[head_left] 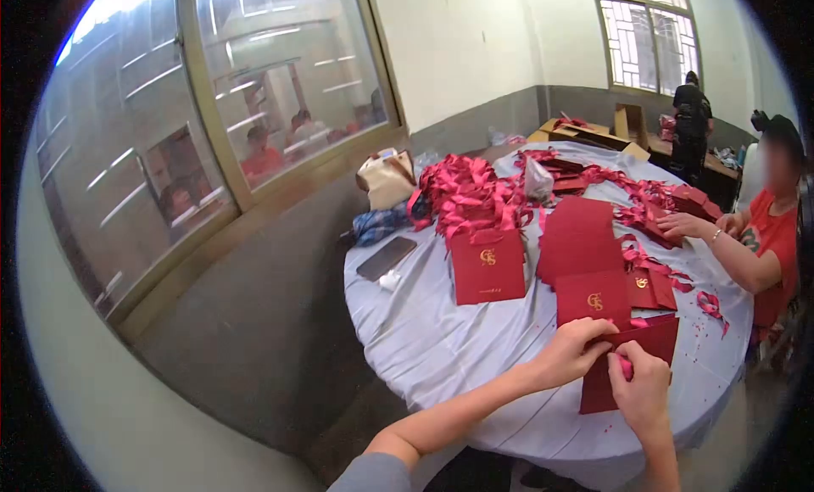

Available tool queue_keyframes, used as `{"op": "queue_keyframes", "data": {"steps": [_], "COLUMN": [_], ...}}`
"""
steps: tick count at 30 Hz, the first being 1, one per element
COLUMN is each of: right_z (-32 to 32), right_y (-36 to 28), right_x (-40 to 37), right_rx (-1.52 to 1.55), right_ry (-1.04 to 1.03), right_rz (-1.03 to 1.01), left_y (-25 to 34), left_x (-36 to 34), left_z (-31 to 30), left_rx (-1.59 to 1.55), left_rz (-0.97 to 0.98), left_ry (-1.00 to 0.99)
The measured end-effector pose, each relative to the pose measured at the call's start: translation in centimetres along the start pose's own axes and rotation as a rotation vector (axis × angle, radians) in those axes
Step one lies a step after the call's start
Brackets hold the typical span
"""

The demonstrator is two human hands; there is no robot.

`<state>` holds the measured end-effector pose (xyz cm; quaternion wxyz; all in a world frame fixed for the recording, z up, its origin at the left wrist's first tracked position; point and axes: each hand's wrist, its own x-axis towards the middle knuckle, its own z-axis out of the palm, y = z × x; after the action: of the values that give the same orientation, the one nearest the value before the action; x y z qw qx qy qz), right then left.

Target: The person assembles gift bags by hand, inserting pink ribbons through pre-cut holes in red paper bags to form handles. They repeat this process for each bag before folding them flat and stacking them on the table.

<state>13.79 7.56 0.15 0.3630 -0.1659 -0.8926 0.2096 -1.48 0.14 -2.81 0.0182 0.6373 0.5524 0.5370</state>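
Both my hands are at a red bag (600, 394) near the front edge of the round table. My left hand (581, 348) pinches the bag's upper edge, its fingers closed. Just to the right, my right hand (642, 382) is closed on a pink ribbon (626, 368), part of which shows between its fingers. Beyond my hands lie a red bag with a gold logo (593, 295) and a large red sheet (581, 237). Another red bag with a gold logo (488, 267) lies further left, below a heap of pink ribbons (475, 191).
A phone (387, 259) and a small white item (390, 280) lie at the left of the white-covered table (407, 335). Behind them sits a cream bag (387, 180). A person in red (767, 229) works at the right; another stands behind (693, 119).
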Motion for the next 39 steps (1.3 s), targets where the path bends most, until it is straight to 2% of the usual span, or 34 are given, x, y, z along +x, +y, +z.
{"op": "queue_keyframes", "data": {"steps": [2, 6, 9, 10, 14, 17, 23, 30, 39], "right_z": [0.2, 0.0, 0.1, 0.4, 0.2, 0.7, 1.3, 1.1, 0.8], "right_y": [0.5, 1.1, 1.2, 1.7, 1.6, 2.0, 2.2, 2.2, 2.1], "right_x": [-0.3, -0.5, -0.8, -1.0, -1.1, -0.9, -0.9, -0.7, -0.6], "right_rx": [0.021, 0.044, 0.127, 0.148, 0.223, 0.190, 0.107, 0.053, 0.002], "right_ry": [0.024, 0.044, 0.048, 0.097, 0.063, 0.074, 0.060, 0.026, -0.031], "right_rz": [0.006, 0.015, 0.082, 0.044, 0.075, 0.056, 0.055, 0.052, 0.048], "left_y": [0.0, -0.2, 0.2, 0.5, -0.4, 0.2, 0.1, -0.9, -1.4], "left_x": [0.1, 0.2, 0.0, 0.0, 0.0, 0.2, 0.3, 0.3, 0.3], "left_z": [0.1, 0.5, 0.3, 0.1, -0.6, -1.0, -1.6, -1.7, -1.6], "left_rx": [-0.018, 0.025, 0.013, -0.022, -0.046, -0.144, -0.350, -0.553, -0.647], "left_rz": [-0.062, 0.026, -0.099, -0.141, -0.111, -0.264, -0.447, -0.543, -0.587], "left_ry": [-0.016, 0.006, -0.064, -0.074, -0.091, -0.104, -0.170, -0.215, -0.287]}}
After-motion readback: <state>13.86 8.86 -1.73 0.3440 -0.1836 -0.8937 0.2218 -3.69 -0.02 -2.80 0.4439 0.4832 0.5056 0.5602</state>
